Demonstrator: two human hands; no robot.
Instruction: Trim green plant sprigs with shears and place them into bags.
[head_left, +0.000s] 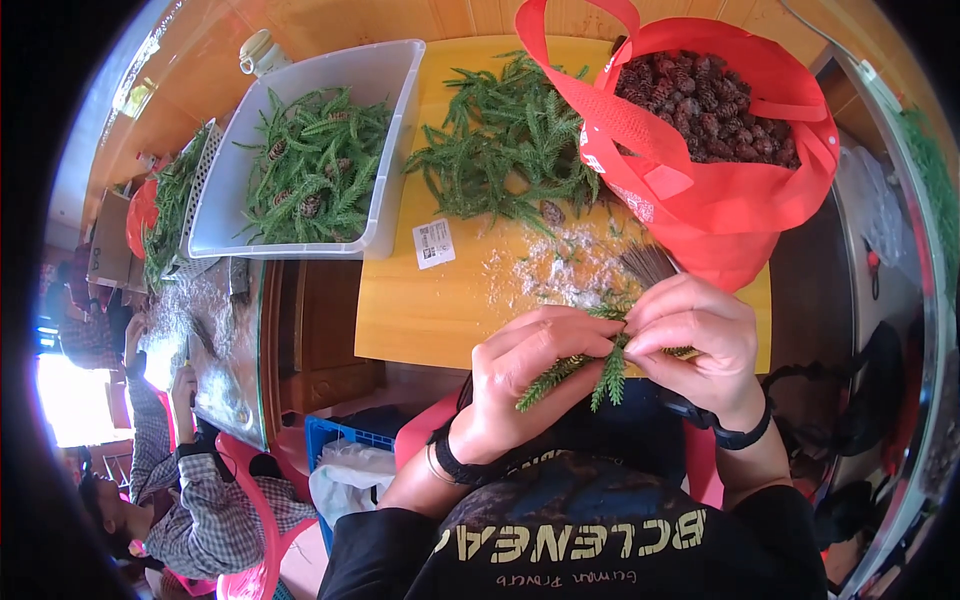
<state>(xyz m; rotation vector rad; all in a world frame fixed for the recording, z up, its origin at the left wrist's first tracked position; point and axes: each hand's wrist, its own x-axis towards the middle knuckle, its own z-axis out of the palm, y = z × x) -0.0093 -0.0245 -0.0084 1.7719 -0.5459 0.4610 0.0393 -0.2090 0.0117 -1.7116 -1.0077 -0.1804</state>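
Near the front edge of the yellow table, my left hand and my right hand meet over a green artificial pine sprig. Both hands are closed, pinching it between thumbs and fingertips, and its needled tips hang below my fingers. My fingers hide the middle of the sprig. Just beyond my right hand lies a bundle of thin dark wires. White flaky bits are scattered on the tabletop past my hands, with one loose pine cone beside them.
A heap of green pine sprigs covers the table's far side. At the far right a red bag holds many brown pine cones. On the left, a translucent bin contains sprigs with cones. Another person sits working at the left.
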